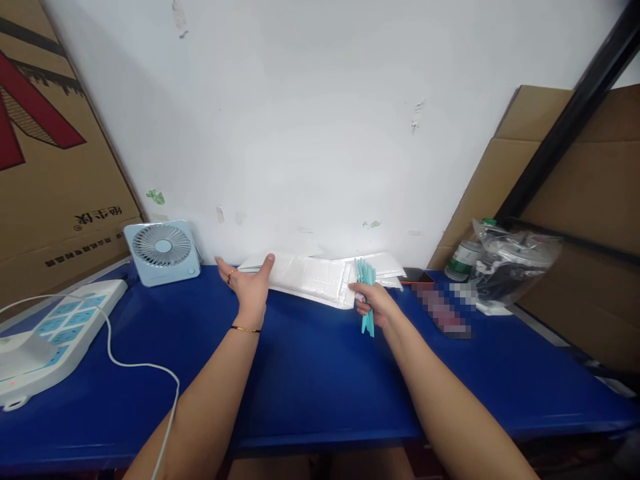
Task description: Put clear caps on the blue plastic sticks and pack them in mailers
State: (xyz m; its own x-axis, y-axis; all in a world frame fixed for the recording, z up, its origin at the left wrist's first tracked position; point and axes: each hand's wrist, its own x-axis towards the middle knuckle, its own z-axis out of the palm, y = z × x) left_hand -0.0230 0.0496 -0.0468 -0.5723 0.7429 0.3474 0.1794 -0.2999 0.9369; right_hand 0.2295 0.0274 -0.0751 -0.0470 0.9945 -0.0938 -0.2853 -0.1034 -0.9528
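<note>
The left hand (249, 283) is lying flat, fingers spread, on the white padded bubble mailers (313, 279); the right hand (373, 303) is gripping thin teal plastic sticks (367, 293), with a square pale-blue fan (163, 252) standing nearby.

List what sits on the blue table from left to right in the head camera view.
Power strip → small fan → left hand → white padded mailers → right hand holding teal sticks → bottle → clear plastic bag.

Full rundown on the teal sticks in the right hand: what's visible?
The teal sticks are a small bunch of thin, flat, plastic-looking strips, held roughly upright in the right hand. Their tops fan out above the fist and their lower ends poke out below. They stand over the blue table, right at the end of the white mailers.
</note>
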